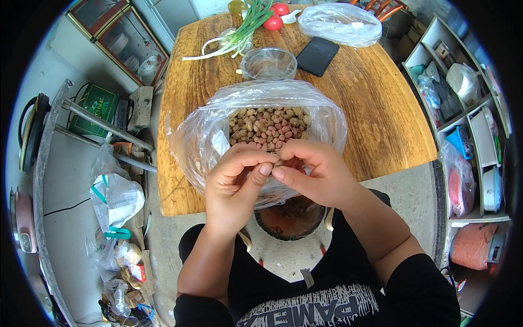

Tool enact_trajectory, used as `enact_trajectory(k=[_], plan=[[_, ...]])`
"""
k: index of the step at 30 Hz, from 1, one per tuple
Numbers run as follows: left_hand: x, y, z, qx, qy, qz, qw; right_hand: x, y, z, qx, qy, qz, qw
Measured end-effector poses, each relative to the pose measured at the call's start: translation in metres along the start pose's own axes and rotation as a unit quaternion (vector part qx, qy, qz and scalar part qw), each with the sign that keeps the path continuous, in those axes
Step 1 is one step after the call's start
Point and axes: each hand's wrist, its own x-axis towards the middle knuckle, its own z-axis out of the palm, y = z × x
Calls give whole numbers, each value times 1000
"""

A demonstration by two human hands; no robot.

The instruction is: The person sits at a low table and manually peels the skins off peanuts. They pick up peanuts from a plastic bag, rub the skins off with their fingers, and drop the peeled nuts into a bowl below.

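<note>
Between the fingertips of both hands sits a small tan peanut (278, 163), mostly covered by the fingers. My left hand (235, 175) pinches it from the left with thumb and forefinger. From the right, my right hand (316, 169) grips it the same way. Just beyond the fingers, a clear plastic bag (327, 118) lies wide open on the table. Inside it are unshelled peanuts (243, 122) and pink-skinned shelled kernels (279, 130). Below my hands, under the table's near edge, a round dark container (290, 220) holds contents I cannot make out.
On the wooden table (380, 114) stand a clear round bowl (269, 63), a black phone (318, 56), green onions (245, 34), tomatoes (273, 23) and a bundled plastic bag (341, 24). Shelves (466, 114) rise at the right. A stone-topped counter (43, 163) runs along the left.
</note>
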Motion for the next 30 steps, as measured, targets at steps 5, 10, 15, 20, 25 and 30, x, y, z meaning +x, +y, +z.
enact_trajectory(k=[5, 10, 15, 20, 25, 30], plan=[[1, 0, 3, -14, -19, -1, 1000, 2, 1, -2, -82, 25, -54, 995], [0, -4, 3, -16, -31, 6, 999, 3, 1, -3, -94, 32, -60, 993], [1, -4, 4, -2, -37, 18, 999, 3, 1, -3, -94, 41, -54, 993], [1, -6, 4, 1, -41, 18, 999, 4, 4, -5, -113, 33, -74, 990], [1, -7, 4, -19, -13, -4, 1000, 3, 1, -1, -72, 41, -34, 996], [1, -5, 2, 11, -7, 12, 1000, 3, 11, 1, -23, 25, -20, 999]])
